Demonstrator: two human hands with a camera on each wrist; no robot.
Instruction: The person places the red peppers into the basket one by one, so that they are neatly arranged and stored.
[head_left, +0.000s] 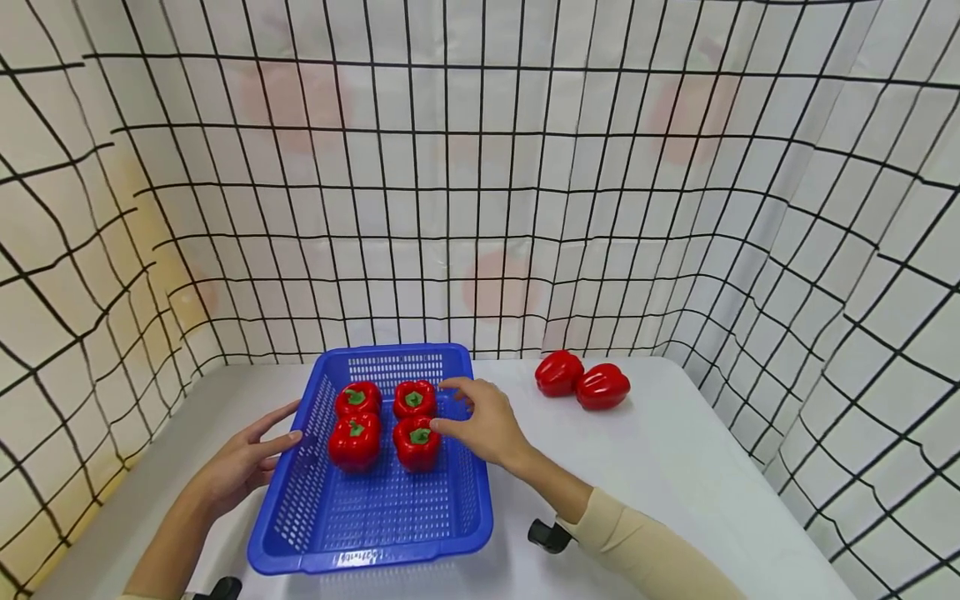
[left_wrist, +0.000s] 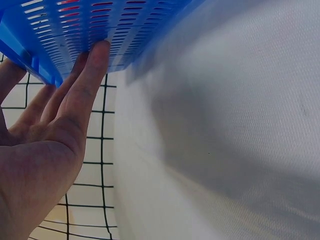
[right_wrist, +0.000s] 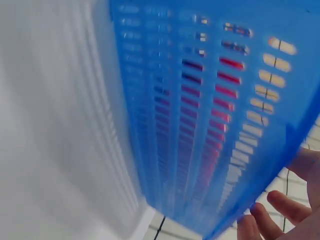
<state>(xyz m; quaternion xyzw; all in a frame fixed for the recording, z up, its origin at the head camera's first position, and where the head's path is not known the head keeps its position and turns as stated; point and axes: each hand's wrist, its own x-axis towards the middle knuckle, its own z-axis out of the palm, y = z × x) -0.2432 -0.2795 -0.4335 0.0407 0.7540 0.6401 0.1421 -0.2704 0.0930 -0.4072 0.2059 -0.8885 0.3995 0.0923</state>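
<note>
A blue plastic basket (head_left: 375, 533) with slotted walls holds several red bell peppers in two columns, stems up. My left hand (head_left: 240, 462) grips its left rim, thumb over the edge; in the left wrist view the fingers (left_wrist: 82, 92) lie against the outer wall. Over the right rim reaches my right hand (head_left: 483, 421), fingers spread and bent. Its thumb overlaps the front right bell pepper (head_left: 415, 448), and the index finger is near the back right bell pepper (head_left: 415, 398). Whether they touch, I cannot tell. On the left are a front bell pepper (head_left: 354, 446) and a back one.
Two more red bell peppers, a left one (head_left: 558, 372) and a right one (head_left: 603, 387), lie on the white table (head_left: 645, 475) to the right of the basket, near its back edge. Black wire mesh (head_left: 480, 208) stands behind the table and along both sides.
</note>
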